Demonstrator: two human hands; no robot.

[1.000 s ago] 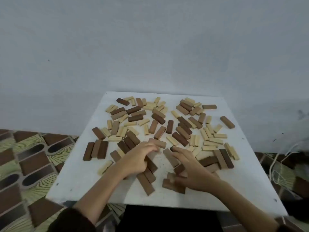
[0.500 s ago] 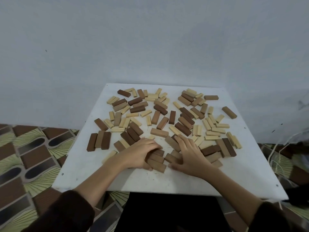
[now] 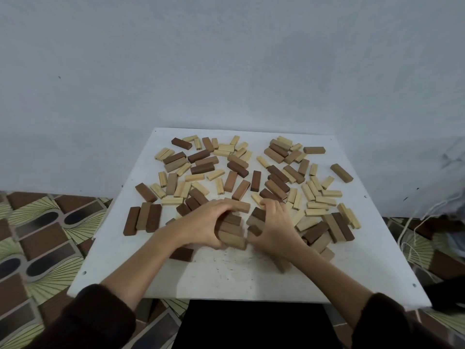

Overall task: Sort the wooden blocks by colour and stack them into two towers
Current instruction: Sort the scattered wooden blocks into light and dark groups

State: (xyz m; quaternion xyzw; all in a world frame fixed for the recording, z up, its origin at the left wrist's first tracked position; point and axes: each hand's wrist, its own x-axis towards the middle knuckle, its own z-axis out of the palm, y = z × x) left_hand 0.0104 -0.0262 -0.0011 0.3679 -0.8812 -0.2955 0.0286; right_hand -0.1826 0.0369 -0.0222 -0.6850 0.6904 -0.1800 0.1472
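Many brown and pale wooden blocks lie scattered over a white board [image 3: 251, 280]. Near the board's middle a small bunch of brown blocks [image 3: 232, 231] is pressed together between my two hands. My left hand [image 3: 203, 225] curls round the bunch from the left, its fingers over the top. My right hand [image 3: 273, 230] grips the bunch from the right, with fingers bent on a dark brown block [image 3: 259, 214]. A row of three brown blocks [image 3: 143, 219] lies side by side at the left. Pale blocks [image 3: 318, 197] crowd the right half.
A lone dark block [image 3: 182, 253] lies under my left wrist. More brown blocks [image 3: 327, 230] lie right of my right hand. The board rests on a patterned tiled floor [image 3: 37, 235] against a pale wall. White cords [image 3: 412, 238] hang at the right.
Both hands have closed in on the brown blocks near the board's middle, sweeping them from a loose spread into a tight bunch that now stands higher between the palms.
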